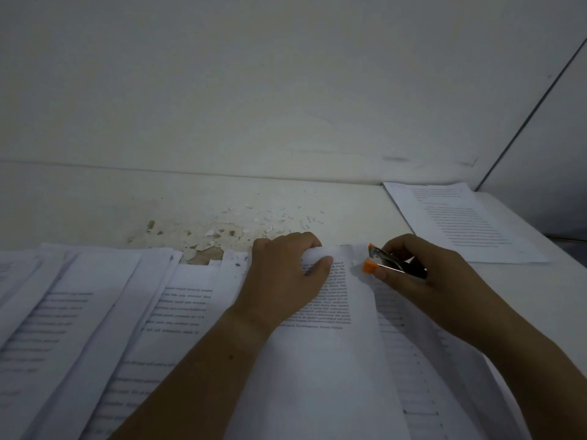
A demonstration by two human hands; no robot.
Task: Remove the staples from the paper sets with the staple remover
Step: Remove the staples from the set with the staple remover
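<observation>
A printed paper set (330, 328) lies in front of me on the white table (349, 211). My left hand (286, 271) grips its rolled-up top edge, thumb pressed on the printed page. My right hand (422, 274) holds the staple remover (386, 263), a metal tool with orange tips. Its jaws sit at the top right corner of the set, right beside my left thumb. The staple itself is hidden by the jaws and the curled paper.
Several more paper sets (95, 312) overlap across the left of the table. One separate stack (460, 220) lies at the far right near the wall corner. Pulled staples (309, 222) and paper scraps (222, 231) are scattered behind my hands.
</observation>
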